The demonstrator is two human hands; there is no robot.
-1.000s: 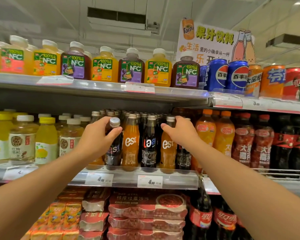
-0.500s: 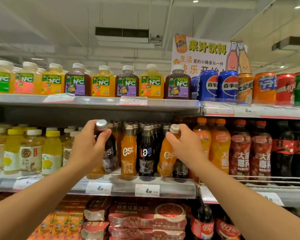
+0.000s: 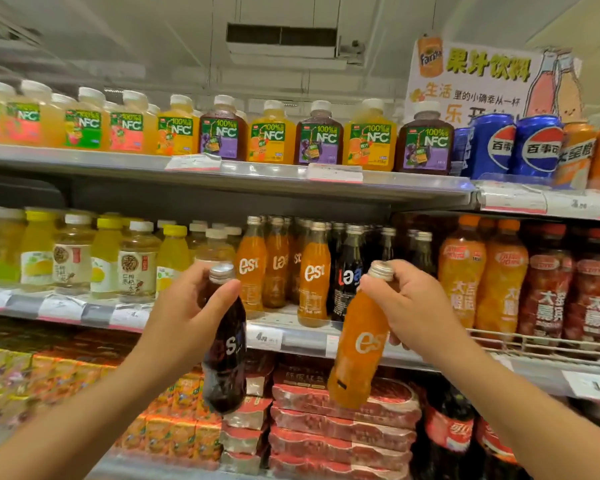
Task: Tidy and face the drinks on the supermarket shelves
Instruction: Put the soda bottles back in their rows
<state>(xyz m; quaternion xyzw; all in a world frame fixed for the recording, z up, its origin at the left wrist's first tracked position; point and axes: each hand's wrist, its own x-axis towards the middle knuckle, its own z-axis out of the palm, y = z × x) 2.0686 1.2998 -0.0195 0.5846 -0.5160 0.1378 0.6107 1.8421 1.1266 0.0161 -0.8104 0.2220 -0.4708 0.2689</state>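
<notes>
Dark cola bottle [image 3: 224,344] pinched in our left hand [image 3: 187,315], orange bottle [image 3: 359,344] gripped in our right hand [image 3: 407,303], both apparently clear of the middle shelf [image 3: 291,336].

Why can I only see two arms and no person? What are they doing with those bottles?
The camera sits on the person's head and looks forward and down, so you see what they see: only their own arms reaching out. There is one picture, taken from that spot, in a shop's drinks aisle.

The left hand holds a dark est bottle by its neck. The right hand holds an orange est bottle the same way. Both bottles are off the shelf, in the air and a bit tilted.

Behind them, the middle shelf carries more orange and dark est bottles, some with labels turned sideways. The top shelf has NFC juice bottles and blue cans. The person is tidying the drinks.
</notes>
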